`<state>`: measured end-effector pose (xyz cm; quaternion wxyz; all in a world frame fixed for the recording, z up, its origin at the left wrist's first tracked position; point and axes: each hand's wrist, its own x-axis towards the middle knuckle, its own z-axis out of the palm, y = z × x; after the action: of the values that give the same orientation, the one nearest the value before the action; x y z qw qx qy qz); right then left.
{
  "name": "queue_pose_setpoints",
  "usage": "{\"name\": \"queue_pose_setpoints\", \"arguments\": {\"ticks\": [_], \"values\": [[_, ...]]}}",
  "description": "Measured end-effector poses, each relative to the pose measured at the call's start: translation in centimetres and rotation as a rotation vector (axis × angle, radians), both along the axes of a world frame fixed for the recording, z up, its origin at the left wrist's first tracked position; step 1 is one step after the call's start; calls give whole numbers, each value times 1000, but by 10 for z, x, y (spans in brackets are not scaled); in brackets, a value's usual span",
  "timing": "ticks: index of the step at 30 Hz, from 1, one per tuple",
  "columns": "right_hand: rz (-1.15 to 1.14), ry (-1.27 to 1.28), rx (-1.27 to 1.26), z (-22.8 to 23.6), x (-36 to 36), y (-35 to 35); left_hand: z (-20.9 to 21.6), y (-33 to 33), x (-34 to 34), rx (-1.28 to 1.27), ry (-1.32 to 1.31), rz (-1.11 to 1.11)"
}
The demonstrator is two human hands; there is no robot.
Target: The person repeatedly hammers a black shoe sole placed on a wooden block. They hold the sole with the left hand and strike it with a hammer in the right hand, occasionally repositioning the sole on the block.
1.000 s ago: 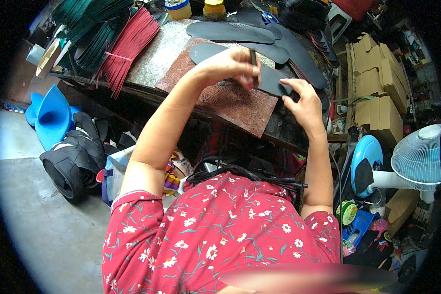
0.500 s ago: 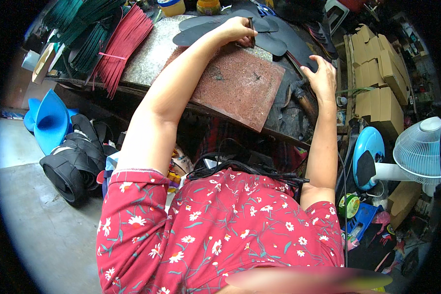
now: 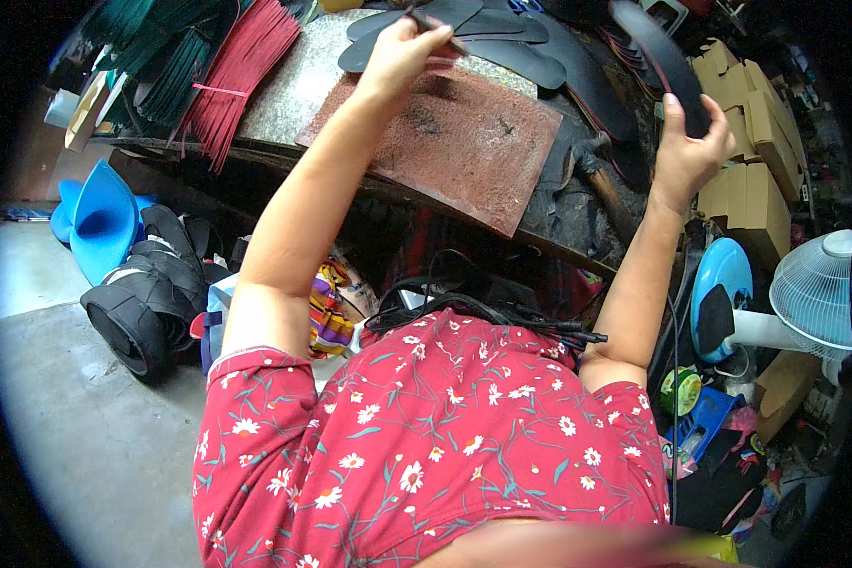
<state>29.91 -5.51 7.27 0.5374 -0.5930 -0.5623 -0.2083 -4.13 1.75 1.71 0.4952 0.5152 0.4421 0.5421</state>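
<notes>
blk sole (image 3: 668,62), red flwr-print shirt (image 3: 483,426)

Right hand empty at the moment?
No, the right hand holds a dark, curved, sole-shaped piece between thumb and fingers, extending away from the person.

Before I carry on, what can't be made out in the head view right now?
Head view:
- Dark tool: exact kind unclear; blurred, and partly covered by the left hand.
- Black strip: near end hidden by the right hand; surface detail blurred.
- Jar: top cut off by the upper edge.
- Fan: right side cut off by the dark lens rim.
</notes>
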Motion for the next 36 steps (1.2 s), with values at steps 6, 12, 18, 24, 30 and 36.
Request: {"name": "queue_pose_setpoints", "arguments": {"ticks": [6, 12, 18, 24, 30, 36], "values": [[571, 612, -18, -1, -30, -14, 2, 10, -50, 81, 93, 171], [720, -124, -452, -32, -72, -22, 26, -3, -64, 433, -170, 593], [693, -305, -559, -47, -72, -25, 38, -39, -32, 312, -80, 492], [751, -336, -571, -47, -67, -34, 3, -58, 20, 163, -108, 57], [724, -258, -611, -49, -73, -38, -4, -48, 30, 24, -7, 48], [678, -272, -646, -46, -73, -56, -3, -37, 30, 8, 104, 3]]}}
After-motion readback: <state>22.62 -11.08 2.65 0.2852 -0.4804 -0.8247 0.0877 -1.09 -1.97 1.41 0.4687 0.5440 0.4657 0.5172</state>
